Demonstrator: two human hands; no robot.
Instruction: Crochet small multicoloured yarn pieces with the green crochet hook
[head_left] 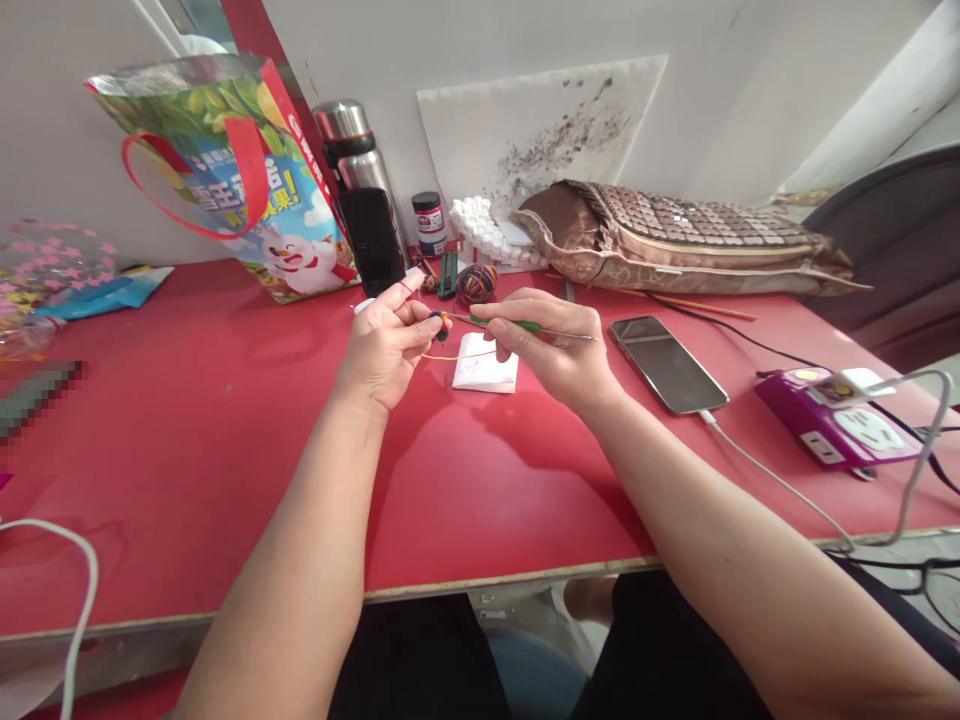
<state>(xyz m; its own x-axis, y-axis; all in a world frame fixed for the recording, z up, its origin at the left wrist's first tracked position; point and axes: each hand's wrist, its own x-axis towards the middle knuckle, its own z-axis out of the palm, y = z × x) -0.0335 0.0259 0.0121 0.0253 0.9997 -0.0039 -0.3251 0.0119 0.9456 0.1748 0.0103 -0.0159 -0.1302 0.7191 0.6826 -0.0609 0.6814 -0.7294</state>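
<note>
Between the thumb and fingers of my left hand (391,330) is a small crocheted piece (442,325) in dark, red and yellow yarn. A strand of yarn runs up over my raised left index finger. My right hand (551,338) grips a crochet hook (517,324) with a green handle, its tip pointing left at the piece and close to it. Whether the tip sits inside a stitch is too small to tell. Below, a yellow-orange yarn tail (457,357) crosses a white folded paper (486,366). Behind the hands lies a multicoloured yarn ball (477,282).
On the red table (480,480), a phone (669,364) charges at right beside a purple power strip (836,420). Along the back stand a printed bag (232,180), a steel flask (367,165), an upright black phone (371,240), a small jar (429,224) and a brown mat-like bundle (675,240).
</note>
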